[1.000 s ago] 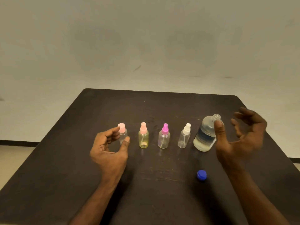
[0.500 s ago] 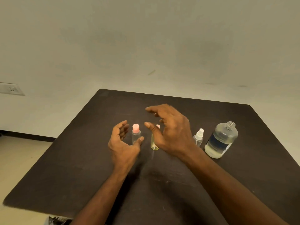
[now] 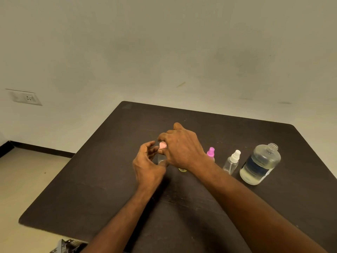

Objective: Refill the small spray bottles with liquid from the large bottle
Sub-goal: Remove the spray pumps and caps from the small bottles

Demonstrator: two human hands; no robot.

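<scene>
So it's a dark brown table (image 3: 102,179) with rounded corners, kinda scuffed in the middle. There's a row of bottles standing on it. At the 3 o'clock end is a big clear bottle (image 3: 259,164), cap off, part full of pale liquid. Going toward 9 o'clock: a clear white-top sprayer (image 3: 232,162), a magenta-top one (image 3: 211,153), a yellowish one (image 3: 182,169) mostly hidden, then a pink-top one (image 3: 161,152).

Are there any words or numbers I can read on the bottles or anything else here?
None can be read.
Large bottle: it has a dark label, but any print is too blurred to read.
Small spray bottles, such as the white-capped one: no writing shows.
Wall socket: no markings legible.
</scene>
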